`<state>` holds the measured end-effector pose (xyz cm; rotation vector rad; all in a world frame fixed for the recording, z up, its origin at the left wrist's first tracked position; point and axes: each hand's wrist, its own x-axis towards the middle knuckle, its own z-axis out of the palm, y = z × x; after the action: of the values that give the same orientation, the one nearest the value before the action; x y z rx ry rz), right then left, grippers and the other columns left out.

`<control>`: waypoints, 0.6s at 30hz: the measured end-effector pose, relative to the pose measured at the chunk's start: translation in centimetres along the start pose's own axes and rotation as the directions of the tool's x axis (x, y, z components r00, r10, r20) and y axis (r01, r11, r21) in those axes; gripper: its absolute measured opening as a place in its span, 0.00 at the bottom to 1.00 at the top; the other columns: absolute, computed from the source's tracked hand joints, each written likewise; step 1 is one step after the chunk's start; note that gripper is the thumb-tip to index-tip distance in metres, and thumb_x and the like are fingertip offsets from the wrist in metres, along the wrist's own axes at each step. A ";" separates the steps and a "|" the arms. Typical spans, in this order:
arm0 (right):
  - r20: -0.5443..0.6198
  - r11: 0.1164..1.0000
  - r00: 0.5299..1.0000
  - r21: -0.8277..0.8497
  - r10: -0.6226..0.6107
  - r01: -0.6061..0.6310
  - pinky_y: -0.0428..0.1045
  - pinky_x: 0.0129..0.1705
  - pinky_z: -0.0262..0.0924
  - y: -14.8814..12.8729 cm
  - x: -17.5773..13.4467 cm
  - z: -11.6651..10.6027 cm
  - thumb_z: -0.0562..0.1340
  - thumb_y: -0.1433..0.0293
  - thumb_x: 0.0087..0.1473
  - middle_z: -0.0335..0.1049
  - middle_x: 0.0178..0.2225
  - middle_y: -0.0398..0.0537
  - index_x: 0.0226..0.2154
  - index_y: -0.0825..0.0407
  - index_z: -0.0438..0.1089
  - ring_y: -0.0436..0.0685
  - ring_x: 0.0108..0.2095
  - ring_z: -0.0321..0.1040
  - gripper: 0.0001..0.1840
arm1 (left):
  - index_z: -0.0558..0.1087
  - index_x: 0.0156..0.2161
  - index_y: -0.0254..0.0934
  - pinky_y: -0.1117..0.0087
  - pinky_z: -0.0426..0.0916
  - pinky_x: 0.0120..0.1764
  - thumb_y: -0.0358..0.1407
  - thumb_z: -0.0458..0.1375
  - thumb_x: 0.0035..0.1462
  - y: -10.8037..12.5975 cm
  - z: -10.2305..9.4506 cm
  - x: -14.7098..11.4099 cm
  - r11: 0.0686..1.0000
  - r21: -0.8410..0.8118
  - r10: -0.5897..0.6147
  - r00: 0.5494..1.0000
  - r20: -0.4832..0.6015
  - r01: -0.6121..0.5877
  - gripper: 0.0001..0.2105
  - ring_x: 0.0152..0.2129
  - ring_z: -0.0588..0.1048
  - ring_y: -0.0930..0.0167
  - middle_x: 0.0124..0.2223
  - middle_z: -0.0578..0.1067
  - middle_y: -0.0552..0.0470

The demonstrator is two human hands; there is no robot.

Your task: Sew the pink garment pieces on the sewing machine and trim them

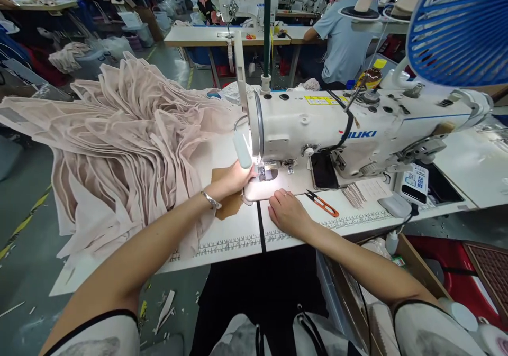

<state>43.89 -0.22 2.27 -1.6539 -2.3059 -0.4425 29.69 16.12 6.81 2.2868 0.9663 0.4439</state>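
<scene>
Beside the lit needle area of a white JUKI sewing machine (286, 120) is my left hand (234, 179), with a bracelet at its wrist. Its fingers are pressed together near the presser foot (262, 173); what they hold, if anything, is hidden. A pale rounded guard (242, 148) covers part of them. My right hand (289, 213) lies on the front edge of the machine bed, fingers slightly bent, with nothing visible in it. Under my left wrist is a brown piece (229, 208). Orange-handled thread snips (323, 203) lie right of my right hand.
A large heap of pale pink fabric pieces (130, 134) covers the table's left side and hangs over its edge. Behind the snips are a dark phone (323, 170) and small folded strips (354, 194). A blue fan (460, 28) stands upper right. A co-worker (345, 38) sits beyond.
</scene>
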 end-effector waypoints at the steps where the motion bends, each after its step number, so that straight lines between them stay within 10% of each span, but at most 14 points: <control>1: 0.001 1.000 1.000 -0.005 0.005 -0.005 0.53 0.37 0.50 -0.1 0.1 0.0 0.53 0.73 0.64 0.63 0.31 0.51 0.33 0.53 0.65 0.61 0.35 0.57 0.08 | 0.55 0.24 0.42 0.68 0.65 0.34 0.31 0.55 0.58 0.0 -0.4 0.2 1.000 -0.002 0.002 1.000 0.011 -0.002 0.14 0.25 0.65 0.71 0.27 0.66 0.54; 11: 0.119 0.995 0.990 0.050 0.074 -0.081 0.53 0.38 0.51 -0.3 0.7 -0.3 0.53 0.73 0.65 0.67 0.33 0.53 0.36 0.54 0.66 0.61 0.35 0.60 0.08 | 0.64 0.21 0.39 0.68 0.65 0.40 0.29 0.58 0.51 0.2 -2.2 1.1 0.999 0.004 0.041 0.996 0.075 -0.042 0.11 0.29 0.68 0.70 0.27 0.69 0.54; 18: 0.184 0.990 0.977 0.071 0.104 -0.119 0.52 0.39 0.52 -0.3 0.9 -0.4 0.53 0.72 0.65 0.69 0.35 0.53 0.37 0.54 0.65 0.60 0.36 0.61 0.08 | 0.66 0.25 0.38 0.66 0.67 0.38 0.40 0.60 0.52 -0.9 -2.8 2.0 0.948 -0.314 0.047 0.964 0.262 0.039 0.10 0.28 0.70 0.70 0.28 0.71 0.53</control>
<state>43.35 0.29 2.98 -1.8396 -2.3045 -0.1778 29.12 19.19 8.54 1.9931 0.6988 0.2612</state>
